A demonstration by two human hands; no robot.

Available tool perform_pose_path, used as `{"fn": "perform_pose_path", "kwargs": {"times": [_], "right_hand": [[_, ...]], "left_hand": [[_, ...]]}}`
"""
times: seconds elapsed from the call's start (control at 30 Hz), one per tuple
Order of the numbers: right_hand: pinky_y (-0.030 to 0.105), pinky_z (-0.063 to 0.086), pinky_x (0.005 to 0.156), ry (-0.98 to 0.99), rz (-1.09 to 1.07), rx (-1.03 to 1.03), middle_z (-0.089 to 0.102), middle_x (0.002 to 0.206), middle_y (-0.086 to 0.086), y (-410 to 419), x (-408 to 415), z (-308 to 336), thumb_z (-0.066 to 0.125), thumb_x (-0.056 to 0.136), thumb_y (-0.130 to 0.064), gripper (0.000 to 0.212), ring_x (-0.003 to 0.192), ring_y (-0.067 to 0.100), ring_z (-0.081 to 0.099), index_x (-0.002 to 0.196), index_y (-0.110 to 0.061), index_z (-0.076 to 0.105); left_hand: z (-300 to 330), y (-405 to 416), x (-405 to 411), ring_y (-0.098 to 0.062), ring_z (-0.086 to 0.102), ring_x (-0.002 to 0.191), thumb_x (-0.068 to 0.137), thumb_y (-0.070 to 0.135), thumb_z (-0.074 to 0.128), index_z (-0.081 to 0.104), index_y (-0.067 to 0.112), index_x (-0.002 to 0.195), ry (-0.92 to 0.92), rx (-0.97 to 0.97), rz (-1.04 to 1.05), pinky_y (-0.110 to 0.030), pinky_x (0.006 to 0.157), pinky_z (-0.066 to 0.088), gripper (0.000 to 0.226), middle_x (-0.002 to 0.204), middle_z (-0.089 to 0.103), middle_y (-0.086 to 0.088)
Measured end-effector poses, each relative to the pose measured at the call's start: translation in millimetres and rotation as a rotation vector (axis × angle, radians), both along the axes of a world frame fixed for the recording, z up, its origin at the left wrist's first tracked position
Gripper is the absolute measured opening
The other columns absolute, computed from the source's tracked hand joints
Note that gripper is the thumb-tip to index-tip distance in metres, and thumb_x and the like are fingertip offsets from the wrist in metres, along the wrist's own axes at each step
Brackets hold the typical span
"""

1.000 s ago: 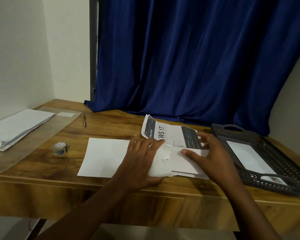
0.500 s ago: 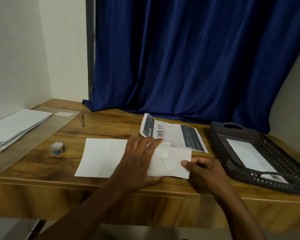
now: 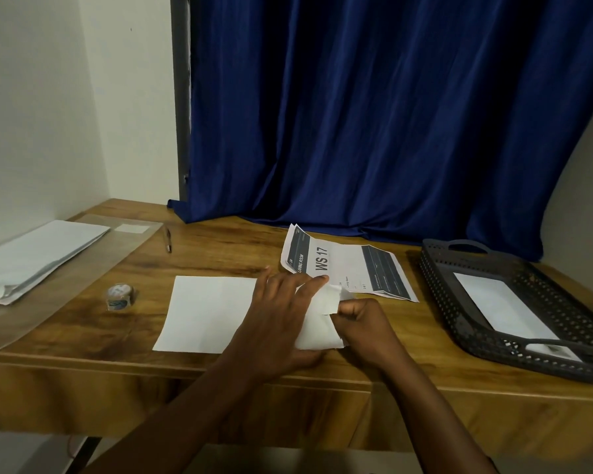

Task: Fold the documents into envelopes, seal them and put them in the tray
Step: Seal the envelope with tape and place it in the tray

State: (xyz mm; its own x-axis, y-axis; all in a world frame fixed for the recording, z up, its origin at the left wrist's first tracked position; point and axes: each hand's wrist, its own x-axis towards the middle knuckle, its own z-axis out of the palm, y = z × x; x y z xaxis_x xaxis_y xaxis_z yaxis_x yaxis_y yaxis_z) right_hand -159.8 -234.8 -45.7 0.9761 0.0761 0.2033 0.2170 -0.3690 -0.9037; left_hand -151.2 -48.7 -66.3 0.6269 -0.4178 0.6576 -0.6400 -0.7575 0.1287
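— Evidently shifted: right hand (image 3: 363, 328) drawn in from the far edge of the folded document (image 3: 317, 323) to its near right edge, now curled shut, pinching the paper. Sheet narrower than half a second ago.

— Meaning for the job?

— Probably another fold just made or being creased; not yet in any envelope (image 3: 213, 313). Sealing and traying yet to come, by the look of it.

— Left hand (image 3: 281, 323)?

— Laid flat, fingers spread, palm down across the join of envelope and folded paper, pinning both to the desk (image 3: 220, 254). Not closed on anything, only pressing.

— Whereabouts of the rest?

— Printed sheet marked "WS 17" (image 3: 346, 268) just behind the hands. Tray (image 3: 435, 295) well to the right, one white envelope already inside. Tape roll (image 3: 119, 296) to the left, untouched.
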Motion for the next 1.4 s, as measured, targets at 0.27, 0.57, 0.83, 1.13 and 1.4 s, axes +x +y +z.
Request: {"fn": "perform_pose_path", "kwargs": {"times": [0.27, 0.57, 0.83, 1.13, 1.4], "right_hand": [[0.038, 0.058, 0.068, 0.03, 0.034, 0.044, 0.079, 0.083, 0.007, -5, 2, -1, 0.07, 0.092, -0.009, 0.014, 0.085, 0.027, 0.074, 0.085, -0.013, 0.082], [0.025, 0.057, 0.064, 0.015, 0.043, 0.106, 0.078, 0.075, -0.001, 3, -5, 1, 0.07, 0.091, -0.006, 0.023, 0.073, 0.01, 0.074, 0.076, -0.02, 0.079], [0.022, 0.053, 0.069, -0.081, -0.238, 0.073, 0.073, 0.082, -0.008, -36, -4, -3, 0.07, 0.093, -0.023, 0.008, 0.082, 0.008, 0.067, 0.087, -0.02, 0.075], [0.031, 0.049, 0.1, -0.17, -0.275, -0.467, 0.062, 0.136, -0.007, -59, -1, -30, 0.058, 0.099, -0.03, 0.025, 0.116, 0.008, 0.058, 0.118, -0.028, 0.073], [0.036, 0.044, 0.112, -0.21, -0.133, -0.674, 0.053, 0.149, -0.009, -51, -6, -27, 0.058, 0.098, -0.041, 0.033, 0.134, 0.012, 0.051, 0.13, -0.04, 0.064]], "left_hand": [[-1, 0, 1, -0.023, 0.045, 0.132, 0.067, 0.074, 0.068, 0.03, 0.027, 0.152, 0.012, 0.004, 0.007, -0.058, 0.119, 0.024, 0.104, 0.146, 0.048, -0.003], [-1, 1, 2, -0.022, 0.042, 0.135, 0.067, 0.074, 0.07, 0.029, 0.027, 0.153, 0.008, 0.007, 0.012, -0.06, 0.119, 0.022, 0.106, 0.149, 0.046, -0.001], [3, -2, 1, -0.016, 0.012, 0.155, 0.076, 0.095, 0.029, 0.024, 0.037, 0.156, 0.256, 0.185, 0.065, -0.057, 0.125, 0.005, 0.099, 0.169, 0.013, 0.007], [-3, -1, 11, -0.014, -0.001, 0.156, 0.105, 0.058, 0.02, 0.011, 0.031, 0.162, 0.506, 0.436, 0.019, -0.045, 0.127, 0.002, 0.064, 0.169, 0.002, 0.008], [2, -2, 12, -0.016, -0.005, 0.156, 0.104, 0.061, 0.019, 0.005, 0.03, 0.162, 0.541, 0.485, 0.012, -0.048, 0.127, 0.001, 0.068, 0.17, -0.005, 0.005]]}}
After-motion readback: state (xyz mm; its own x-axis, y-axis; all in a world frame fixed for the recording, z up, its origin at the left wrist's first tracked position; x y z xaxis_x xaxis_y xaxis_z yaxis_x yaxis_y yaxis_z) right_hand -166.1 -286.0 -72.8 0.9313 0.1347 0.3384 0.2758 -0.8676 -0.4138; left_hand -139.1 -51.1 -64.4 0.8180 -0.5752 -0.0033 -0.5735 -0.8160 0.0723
